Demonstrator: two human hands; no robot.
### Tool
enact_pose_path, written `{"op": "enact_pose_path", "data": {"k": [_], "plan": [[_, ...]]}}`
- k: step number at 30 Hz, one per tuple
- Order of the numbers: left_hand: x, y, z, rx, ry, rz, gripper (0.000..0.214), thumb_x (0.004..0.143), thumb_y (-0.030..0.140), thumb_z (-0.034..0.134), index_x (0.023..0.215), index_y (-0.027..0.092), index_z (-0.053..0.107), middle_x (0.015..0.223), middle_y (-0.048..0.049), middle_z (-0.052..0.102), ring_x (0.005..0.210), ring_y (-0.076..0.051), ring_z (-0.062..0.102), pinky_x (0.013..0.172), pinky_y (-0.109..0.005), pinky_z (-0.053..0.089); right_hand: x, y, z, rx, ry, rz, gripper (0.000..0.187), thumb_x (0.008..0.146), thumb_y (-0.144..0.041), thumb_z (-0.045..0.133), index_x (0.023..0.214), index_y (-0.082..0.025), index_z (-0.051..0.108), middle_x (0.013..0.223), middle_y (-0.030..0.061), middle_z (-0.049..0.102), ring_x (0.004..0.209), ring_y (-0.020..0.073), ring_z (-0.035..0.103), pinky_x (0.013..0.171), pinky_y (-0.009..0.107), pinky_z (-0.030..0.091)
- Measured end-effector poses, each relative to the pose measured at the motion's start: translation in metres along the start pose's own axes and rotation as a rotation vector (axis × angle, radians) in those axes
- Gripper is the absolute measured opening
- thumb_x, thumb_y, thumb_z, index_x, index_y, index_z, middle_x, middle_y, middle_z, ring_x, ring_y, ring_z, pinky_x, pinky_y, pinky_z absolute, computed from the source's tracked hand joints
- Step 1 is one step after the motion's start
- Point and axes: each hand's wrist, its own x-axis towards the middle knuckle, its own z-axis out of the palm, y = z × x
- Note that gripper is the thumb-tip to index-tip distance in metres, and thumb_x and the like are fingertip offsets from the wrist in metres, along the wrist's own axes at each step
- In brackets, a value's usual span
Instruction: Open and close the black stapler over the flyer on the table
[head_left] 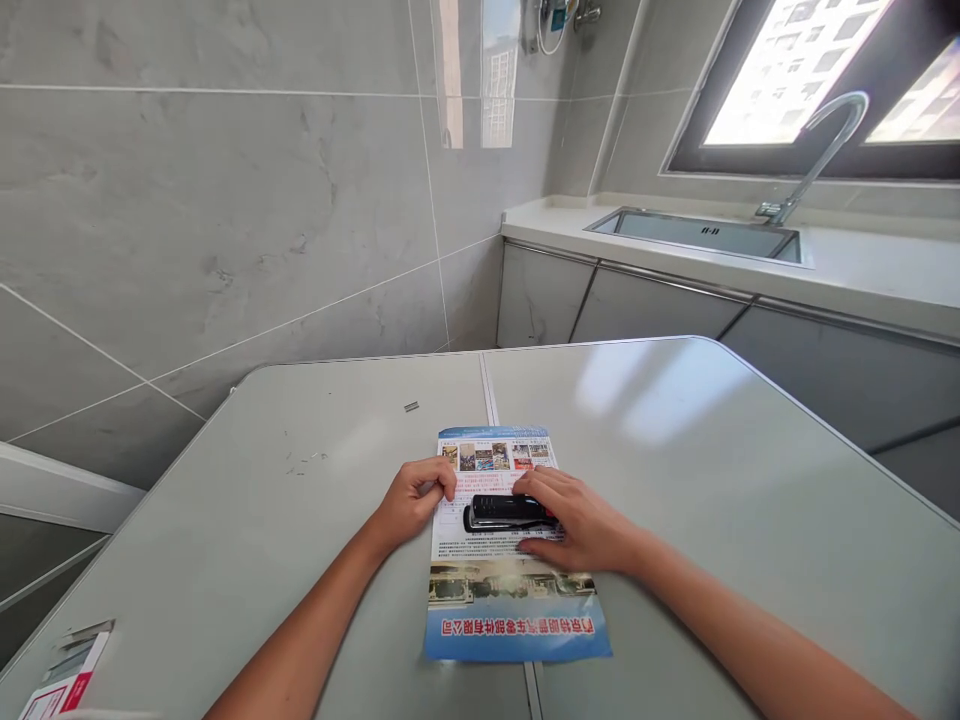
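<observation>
A printed leaflet (pixel 517 610) with blue borders, small photos and text lies flat on the table, upside down to me. On its middle rests a black stapler (pixel 504 512), lying lengthwise from left to right. My right hand (pixel 574 520) has its fingers on the far side and its thumb on the near side of the stapler's right end, which it partly covers. With curled fingers, my left hand (pixel 416 497) grips the leaflet's left edge, just left of the stapler; its fingertips are partly hidden.
A short strip of staples (pixel 411 407) lies beyond the leaflet on the pale folding table (pixel 300 600). Several loose staples (pixel 307 465) are scattered at the left. A red-and-white box (pixel 64 680) with staple strips sits near the front left edge. Behind stands a counter with a sink (pixel 697 232).
</observation>
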Motion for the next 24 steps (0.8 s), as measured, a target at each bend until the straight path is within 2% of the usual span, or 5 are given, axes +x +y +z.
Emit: {"op": "enact_pose_path", "data": {"k": [7,9,12,19,24], "plan": [[-0.008,0.004,0.0,0.294,-0.116,0.028,0.024,0.084,0.007,0.044,0.078,0.022,0.063,0.082,-0.0041,0.066,0.083,-0.02,0.06,0.078,-0.033,0.049,-0.006,0.009,-0.009,-0.023,0.266,-0.101,0.024,0.099,-0.041,0.065,0.113,-0.024,0.058,0.104,0.0103,0.07,0.095,0.0242,0.063,0.084,0.038,0.051],[-0.01,0.009,-0.002,0.405,-0.221,0.063,0.018,0.09,0.019,0.058,0.106,0.025,0.066,0.107,-0.0063,0.07,0.106,-0.025,0.062,0.095,-0.04,0.049,-0.007,0.01,-0.009,-0.029,0.203,-0.099,0.03,0.096,-0.045,0.068,0.114,-0.023,0.059,0.104,0.0104,0.07,0.095,0.0243,0.064,0.085,0.038,0.052],[-0.011,0.012,-0.002,0.511,-0.314,0.09,0.042,0.088,0.042,0.075,0.124,0.028,0.061,0.123,-0.0083,0.067,0.12,-0.03,0.058,0.104,-0.044,0.044,-0.009,0.012,-0.003,-0.051,0.093,-0.056,0.036,0.095,-0.046,0.069,0.119,-0.021,0.058,0.101,0.0097,0.071,0.092,0.0234,0.065,0.082,0.036,0.053],[-0.008,0.01,0.007,0.564,-0.276,0.062,0.032,0.092,0.047,0.072,0.114,0.025,0.064,0.114,-0.0088,0.066,0.11,-0.028,0.06,0.097,-0.041,0.046,-0.011,0.023,0.013,-0.009,0.224,-0.027,0.026,0.1,-0.041,0.065,0.115,-0.021,0.062,0.092,0.0084,0.074,0.084,0.0212,0.069,0.076,0.035,0.056],[-0.005,0.008,0.01,0.508,-0.192,0.006,0.029,0.085,0.048,0.079,0.095,0.023,0.067,0.104,-0.0063,0.066,0.102,-0.026,0.06,0.09,-0.038,0.048,-0.011,0.03,0.01,0.155,0.288,0.005,0.026,0.092,-0.049,0.077,0.093,-0.024,0.069,0.098,0.0083,0.08,0.084,0.0217,0.074,0.076,0.035,0.059]]}}
